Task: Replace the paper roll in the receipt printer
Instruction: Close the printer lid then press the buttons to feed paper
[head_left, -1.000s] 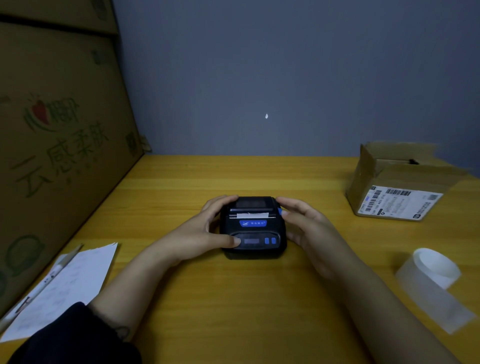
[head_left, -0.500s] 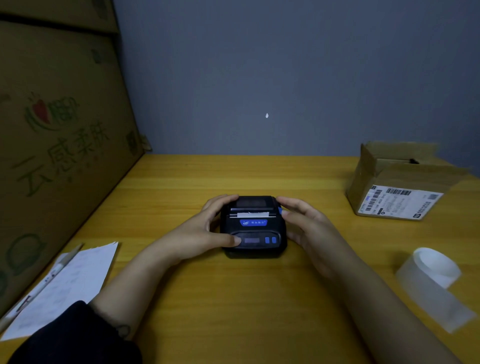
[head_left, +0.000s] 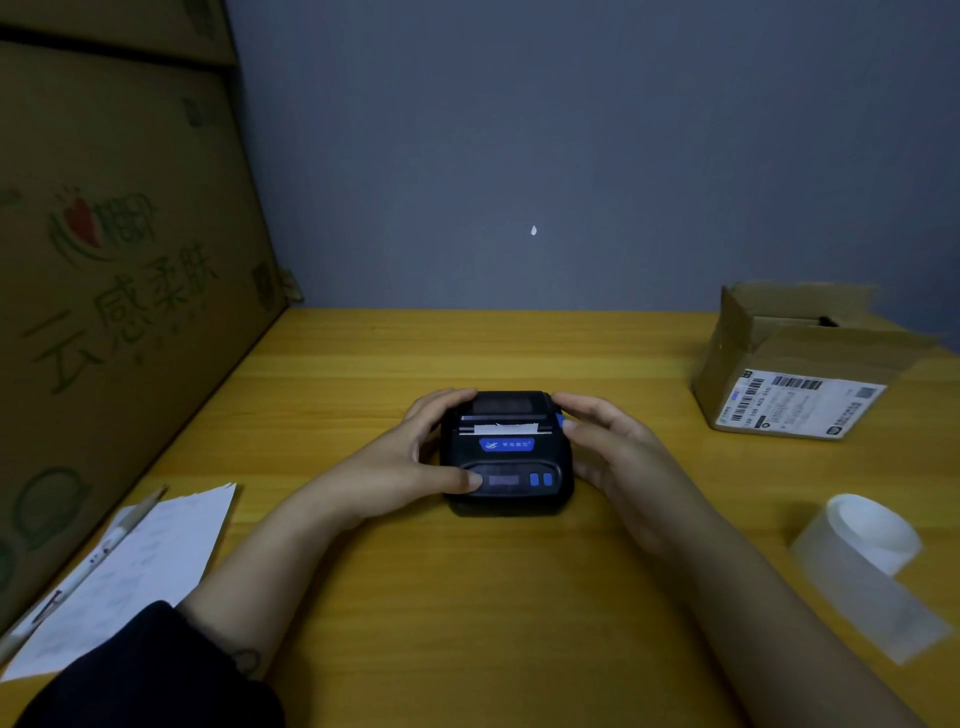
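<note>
A small black receipt printer with blue buttons sits at the middle of the yellow wooden table. Its lid is down and a short white paper strip sticks out of the slot. My left hand holds the printer's left side, thumb lying on the front panel. My right hand cups the right side, fingertips at the blue side latch. A loose white paper roll with an unrolled tail lies at the right of the table, apart from both hands.
An opened cardboard parcel with a shipping label stands at the back right. A big printed carton walls the left side. White sheets and a pen lie at the front left. A grey wall is behind.
</note>
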